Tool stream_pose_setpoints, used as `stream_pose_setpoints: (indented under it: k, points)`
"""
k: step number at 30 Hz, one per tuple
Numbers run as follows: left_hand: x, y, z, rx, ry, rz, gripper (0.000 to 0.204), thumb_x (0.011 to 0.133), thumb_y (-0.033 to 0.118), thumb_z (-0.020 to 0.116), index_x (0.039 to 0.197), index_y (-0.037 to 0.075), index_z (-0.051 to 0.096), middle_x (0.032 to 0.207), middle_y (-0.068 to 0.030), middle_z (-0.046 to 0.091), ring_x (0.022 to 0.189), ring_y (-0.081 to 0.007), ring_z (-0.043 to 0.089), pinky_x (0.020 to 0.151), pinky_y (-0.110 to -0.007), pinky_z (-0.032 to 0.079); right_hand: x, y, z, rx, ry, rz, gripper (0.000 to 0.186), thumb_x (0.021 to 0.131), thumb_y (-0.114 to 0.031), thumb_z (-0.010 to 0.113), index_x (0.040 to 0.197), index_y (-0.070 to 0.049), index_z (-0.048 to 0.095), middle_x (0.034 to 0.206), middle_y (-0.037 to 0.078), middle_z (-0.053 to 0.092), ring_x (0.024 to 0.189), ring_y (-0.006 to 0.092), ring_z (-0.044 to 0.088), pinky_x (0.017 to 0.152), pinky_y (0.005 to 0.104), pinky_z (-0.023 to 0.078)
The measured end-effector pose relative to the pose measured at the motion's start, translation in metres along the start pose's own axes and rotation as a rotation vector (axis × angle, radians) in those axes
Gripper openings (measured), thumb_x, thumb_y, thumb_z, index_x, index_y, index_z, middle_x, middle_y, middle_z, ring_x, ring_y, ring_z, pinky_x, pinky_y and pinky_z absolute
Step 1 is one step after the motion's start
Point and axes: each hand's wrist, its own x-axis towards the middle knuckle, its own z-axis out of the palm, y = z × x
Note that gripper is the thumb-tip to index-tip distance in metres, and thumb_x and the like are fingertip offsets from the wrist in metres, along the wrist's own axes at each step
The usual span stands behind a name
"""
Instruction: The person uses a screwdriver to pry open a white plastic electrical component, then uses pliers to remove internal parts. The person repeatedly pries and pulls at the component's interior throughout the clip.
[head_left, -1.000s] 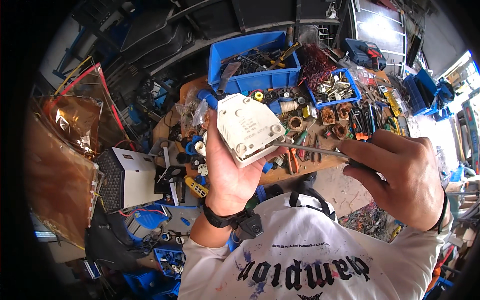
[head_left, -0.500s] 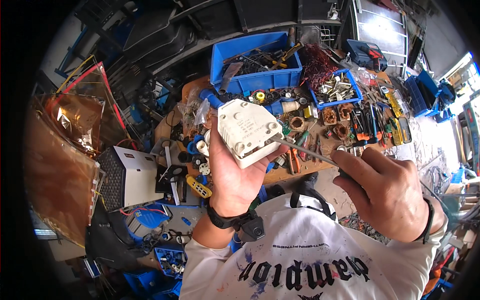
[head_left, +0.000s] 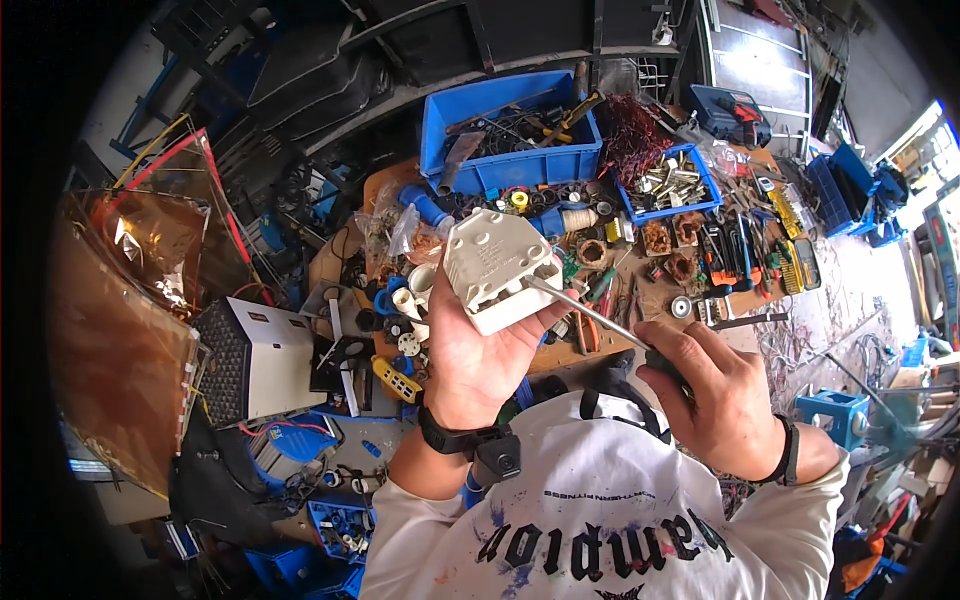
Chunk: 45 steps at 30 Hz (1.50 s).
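Fingers of right hand (head_left: 718, 398) wrap screwdriver (head_left: 600, 319), tip at white housing (head_left: 495, 256) edge; left hand (head_left: 470, 362) grips housing, fingers mostly hidden.

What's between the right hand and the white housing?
A thin metal tool shaft bridges the gap from right hand to white housing, seen in the head view.

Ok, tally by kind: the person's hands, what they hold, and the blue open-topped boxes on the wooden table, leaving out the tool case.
Hands: 2 (left hand, right hand)
White plastic housing: 1
Metal-shafted tool: 1
Blue boxes: 2 (large blue box, small blue tray)
Total: 6
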Motion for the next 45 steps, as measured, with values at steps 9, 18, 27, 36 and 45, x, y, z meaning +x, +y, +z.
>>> stream_pose_setpoints:
  k: [9, 18, 27, 36, 45]
  points:
    - [-0.002, 0.004, 0.007, -0.031, -0.072, -0.029, 0.056, 0.098, 0.035, 0.045, 0.137, -0.004, 0.044, 0.135, -0.0237, 0.050, 0.121, -0.0367, 0.055, 0.103, -0.055, 0.046, 0.001, 0.016, -0.026, 0.205, -0.013, 0.073, 0.038, 0.080, -0.009, 0.074, 0.116, -0.004, 0.062, 0.086, 0.013, 0.066, 0.071, 0.0297, 0.068, 0.060, 0.0353, 0.053]
    - [-0.003, -0.001, 0.008, 0.034, -0.050, -0.038, 0.069, 0.096, 0.053, 0.042, 0.141, 0.001, 0.042, 0.136, -0.0202, 0.052, 0.122, -0.0354, 0.055, 0.105, -0.058, 0.044, 0.016, 0.011, -0.048, 0.137, -0.011, 0.017, 0.038, 0.078, -0.003, 0.073, 0.114, -0.004, 0.063, 0.090, 0.013, 0.067, 0.071, 0.0331, 0.067, 0.060, 0.0366, 0.052]
    - [-0.003, -0.002, 0.008, 0.015, -0.056, -0.073, 0.063, 0.097, 0.042, 0.045, 0.141, -0.002, 0.039, 0.138, -0.0221, 0.048, 0.122, -0.0367, 0.054, 0.103, -0.058, 0.046, 0.029, 0.003, -0.069, 0.022, -0.093, -0.005, 0.039, 0.073, 0.003, 0.074, 0.111, -0.005, 0.068, 0.075, 0.010, 0.059, 0.057, 0.0250, 0.058, 0.052, 0.0336, 0.044]
    - [0.003, 0.000, 0.006, 0.036, -0.090, -0.068, 0.070, 0.097, 0.051, 0.042, 0.145, 0.000, 0.033, 0.139, -0.0207, 0.047, 0.124, -0.0376, 0.053, 0.099, -0.061, 0.047, 0.048, -0.012, -0.092, -0.058, -0.187, -0.009, 0.035, 0.072, 0.000, 0.074, 0.107, -0.005, 0.069, 0.074, 0.011, 0.061, 0.058, 0.0279, 0.061, 0.053, 0.0360, 0.046]
    - [0.002, 0.006, -0.005, 0.105, -0.271, -0.003, 0.080, 0.094, 0.058, 0.045, 0.150, 0.005, 0.024, 0.142, -0.0186, 0.043, 0.124, -0.0356, 0.052, 0.090, -0.062, 0.052, 0.040, 0.005, -0.073, 0.147, -0.080, -0.032, 0.031, 0.077, -0.008, 0.073, 0.107, -0.007, 0.068, 0.077, 0.009, 0.064, 0.061, 0.0284, 0.064, 0.054, 0.0365, 0.050]
